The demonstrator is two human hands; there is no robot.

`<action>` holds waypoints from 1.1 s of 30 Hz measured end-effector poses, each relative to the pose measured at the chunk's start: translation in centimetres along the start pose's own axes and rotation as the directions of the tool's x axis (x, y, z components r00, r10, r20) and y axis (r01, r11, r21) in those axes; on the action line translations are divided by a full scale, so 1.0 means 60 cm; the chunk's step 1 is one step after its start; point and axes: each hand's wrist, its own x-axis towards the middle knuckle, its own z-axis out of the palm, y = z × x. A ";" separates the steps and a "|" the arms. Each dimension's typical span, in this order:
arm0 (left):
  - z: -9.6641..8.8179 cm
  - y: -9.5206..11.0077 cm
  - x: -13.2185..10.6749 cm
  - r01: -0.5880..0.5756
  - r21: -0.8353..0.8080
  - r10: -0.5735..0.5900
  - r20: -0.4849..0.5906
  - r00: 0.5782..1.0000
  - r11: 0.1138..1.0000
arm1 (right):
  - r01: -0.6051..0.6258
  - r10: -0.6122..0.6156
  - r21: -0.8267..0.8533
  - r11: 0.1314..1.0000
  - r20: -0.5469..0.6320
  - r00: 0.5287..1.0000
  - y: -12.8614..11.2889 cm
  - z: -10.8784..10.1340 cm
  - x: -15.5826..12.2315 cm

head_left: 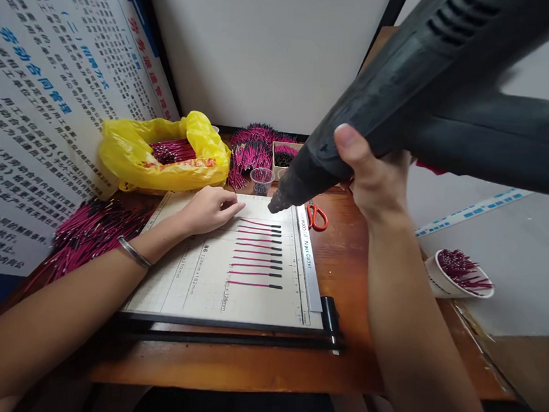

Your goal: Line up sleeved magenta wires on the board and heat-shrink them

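Observation:
My right hand (373, 176) grips a large black heat gun (409, 96), thumb up on its barrel. Its nozzle (279, 201) points down at the top of a row of several magenta wires with black sleeved ends (257, 252), laid side by side on a paper cutter board (191, 282). My left hand (211, 208) rests on the board just left of the top wires, fingers curled and pressed on the surface, with a metal bangle on the wrist.
A yellow plastic bag (163, 154) of wires lies at the back left. Loose magenta wires (87, 234) are heaped at the left and wire piles (255, 146) at the back. A small clear cup (261, 180), orange scissors (316, 217) and a white bowl (458, 276) of wires stand nearby.

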 end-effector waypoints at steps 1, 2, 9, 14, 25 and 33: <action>0.000 0.002 0.000 -0.014 0.001 0.014 0.001 1.000 1.000 | -0.026 0.026 0.053 0.998 0.011 1.000 0.004 0.004 0.001; 0.000 0.004 0.000 -0.028 0.001 0.028 0.004 1.000 1.000 | -0.046 0.049 0.132 0.990 -0.020 0.999 0.008 0.008 0.001; -0.002 0.008 -0.001 -0.086 0.006 0.086 0.008 0.996 0.996 | 0.035 0.094 0.366 0.930 -0.327 0.940 0.009 0.014 0.010; -0.002 0.009 -0.003 -0.124 0.020 0.125 -0.019 0.992 0.992 | 0.005 0.082 0.283 0.959 -0.295 0.952 -0.011 0.004 0.005; -0.004 0.004 -0.002 -0.175 0.031 0.176 -0.021 0.984 0.984 | -0.002 0.091 0.451 0.893 -0.174 0.981 -0.023 -0.009 -0.001; -0.001 0.004 -0.002 -0.184 0.033 0.184 -0.004 0.983 0.982 | -0.100 0.158 0.418 0.903 -0.108 0.981 -0.034 -0.021 -0.005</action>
